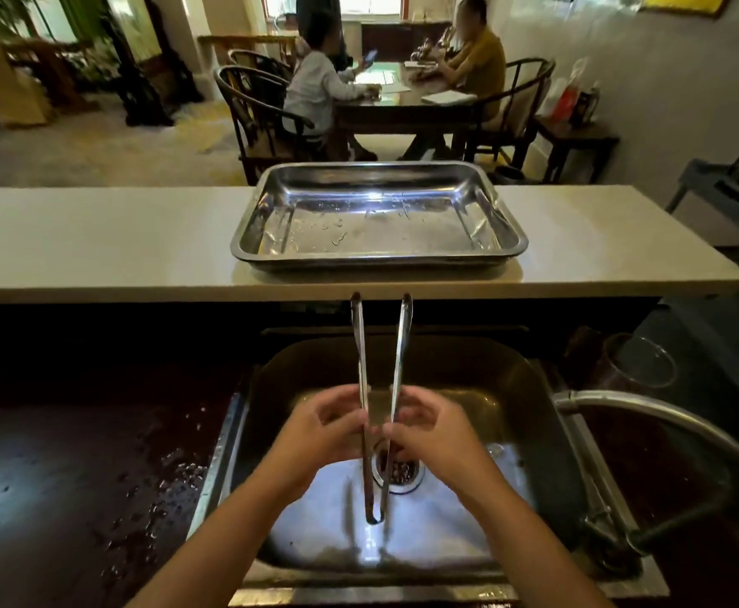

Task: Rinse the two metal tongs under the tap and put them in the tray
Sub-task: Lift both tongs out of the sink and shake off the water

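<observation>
One pair of metal tongs [398, 357] stands upright over the steel sink [529, 414], tips up and spread, joined end down near the drain. My left hand [315, 436] pinches the left arm of the tongs. My right hand [429, 436] pinches the right arm. The steel tray [244, 243] sits on the white counter behind the sink, holding only water drops. The tap [648, 414] curves in from the right; I see no water running from it. A second pair of tongs is not in view.
The white counter [95, 239] runs across the view behind the sink. Dark wet worktop [87, 467] lies left of the sink. A glass jar [639, 362] stands at the right. Beyond the counter, two people sit at a table [402, 111] with chairs.
</observation>
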`<state>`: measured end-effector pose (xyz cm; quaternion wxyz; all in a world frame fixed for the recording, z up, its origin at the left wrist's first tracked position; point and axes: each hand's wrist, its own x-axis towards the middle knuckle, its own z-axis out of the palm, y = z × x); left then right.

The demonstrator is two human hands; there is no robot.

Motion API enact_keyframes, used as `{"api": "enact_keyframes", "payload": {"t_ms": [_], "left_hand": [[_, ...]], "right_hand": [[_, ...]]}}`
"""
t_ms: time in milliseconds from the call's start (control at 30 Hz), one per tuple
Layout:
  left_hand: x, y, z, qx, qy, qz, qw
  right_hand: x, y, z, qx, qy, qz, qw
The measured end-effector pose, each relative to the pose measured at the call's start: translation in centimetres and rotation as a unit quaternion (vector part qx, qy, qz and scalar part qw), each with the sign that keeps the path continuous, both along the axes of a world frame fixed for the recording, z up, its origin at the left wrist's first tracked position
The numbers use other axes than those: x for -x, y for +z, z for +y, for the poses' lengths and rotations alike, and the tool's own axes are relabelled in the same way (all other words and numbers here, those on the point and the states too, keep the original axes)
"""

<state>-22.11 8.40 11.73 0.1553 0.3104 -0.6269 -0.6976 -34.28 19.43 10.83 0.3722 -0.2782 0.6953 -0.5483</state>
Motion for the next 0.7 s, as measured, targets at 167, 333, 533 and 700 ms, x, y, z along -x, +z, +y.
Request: {"api": "enact_keyframes", "payload": {"t_ms": [167, 333, 533, 700], "left_hand": [[1.0, 6.2, -2.5, 0.107, 0.019, 0.081, 0.991], [4.7, 13.5, -6.8, 0.148, -0.005, 0.149, 0.978], [10.4, 20.9, -12.2, 0.176, -0.004, 0.136, 0.975], [14.9, 23.5, -16.1, 0.161, -0.003, 0.087, 0.983]], "right_hand": [[1.2, 6.2, -2.4, 0.089, -0.001, 0.101, 0.991], [4.8, 14.0, -6.2, 0.144, -0.005, 0.166, 0.976], [9.7, 21.7, -11.4, 0.156, -0.014, 0.183, 0.971], [13.9, 24.3, -16.2, 0.111, -0.013, 0.149, 0.982]]}}
